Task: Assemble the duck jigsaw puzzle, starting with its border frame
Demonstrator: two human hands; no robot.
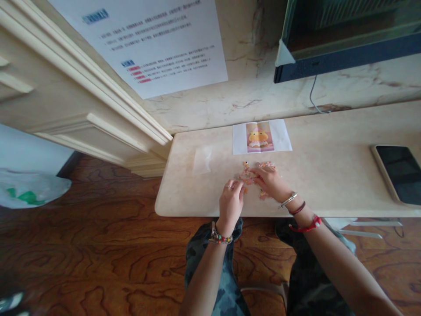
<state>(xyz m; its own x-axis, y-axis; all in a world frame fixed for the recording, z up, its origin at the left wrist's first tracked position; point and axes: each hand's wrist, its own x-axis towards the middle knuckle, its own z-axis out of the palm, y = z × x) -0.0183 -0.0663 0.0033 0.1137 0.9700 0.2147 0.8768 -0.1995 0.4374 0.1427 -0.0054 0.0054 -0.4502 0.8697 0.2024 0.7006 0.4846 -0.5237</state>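
Small pink and orange jigsaw puzzle pieces lie in a loose cluster on the pale stone-look counter. My left hand is at the cluster's near left side, fingers curled and closed at a piece beside the fingertips. From the right, my right hand reaches over the pieces with its fingers bent together on them, hiding some. Just behind the cluster, a white sheet with a printed yellow cartoon figure lies flat.
A clear plastic sleeve lies left of the pieces. A dark-screened tablet or phone rests at the right. The wall holds a printed notice and a dark screen, with a cable hanging below. A plastic bag is far left.
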